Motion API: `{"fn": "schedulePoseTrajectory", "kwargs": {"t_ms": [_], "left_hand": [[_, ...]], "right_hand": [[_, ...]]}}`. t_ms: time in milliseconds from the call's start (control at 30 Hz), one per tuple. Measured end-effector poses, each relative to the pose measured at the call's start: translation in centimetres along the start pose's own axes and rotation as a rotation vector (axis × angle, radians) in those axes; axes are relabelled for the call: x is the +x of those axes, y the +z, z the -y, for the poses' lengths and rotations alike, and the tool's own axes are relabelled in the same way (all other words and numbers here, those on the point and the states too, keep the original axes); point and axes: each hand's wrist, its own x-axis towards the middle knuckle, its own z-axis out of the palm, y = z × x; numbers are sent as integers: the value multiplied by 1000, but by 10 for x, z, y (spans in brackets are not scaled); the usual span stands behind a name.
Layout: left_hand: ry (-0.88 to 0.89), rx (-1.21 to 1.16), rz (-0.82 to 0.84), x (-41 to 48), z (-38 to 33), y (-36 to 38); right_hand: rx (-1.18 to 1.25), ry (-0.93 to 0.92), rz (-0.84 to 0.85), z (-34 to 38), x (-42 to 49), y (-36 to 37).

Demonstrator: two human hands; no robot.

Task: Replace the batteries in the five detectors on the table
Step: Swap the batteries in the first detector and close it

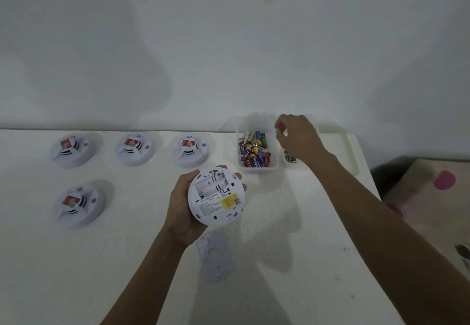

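My left hand holds a round white detector upside down, its open battery bay facing up and showing no batteries. Its back plate lies flat on the table just below. My right hand hovers over the clear bins at the back right, fingers curled; whether it holds anything I cannot tell. The left bin holds several mixed batteries. A second bin beside it shows a battery or two, mostly hidden by my wrist. Several more detectors sit face up.
The white table ends at a white wall behind. A clear lid with a green rim lies under the bins. Off the table's right edge stands a beige surface with a pink spot.
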Motion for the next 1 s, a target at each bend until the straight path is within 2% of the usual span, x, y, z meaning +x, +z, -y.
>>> {"fn": "schedulePoseTrajectory", "kwargs": {"t_ms": [167,300,433,600,700,800,900,1000], "left_hand": [[4,7,3,-3,0,-3],[5,3,13,-6,-2,-7],[30,10,5,-9,-4,-12],[21,-31,13,-11,-4,-20],[10,-62,28,-14,-3,-23],[27,21,-9,-12,-2,-17],[33,35,-31,-11,-3,-12],[29,49,-41,-11,-4,-13]], "right_hand": [[-122,-166,144,19,0,17],[-242,-120,232,28,-2,31],[-369,-147,230,31,-7,42],[-312,-108,180,28,-9,46],[-70,-33,109,32,-8,39],[122,-6,69,38,-7,33],[127,-8,105,44,-3,32],[57,24,244,47,-2,35]]}}
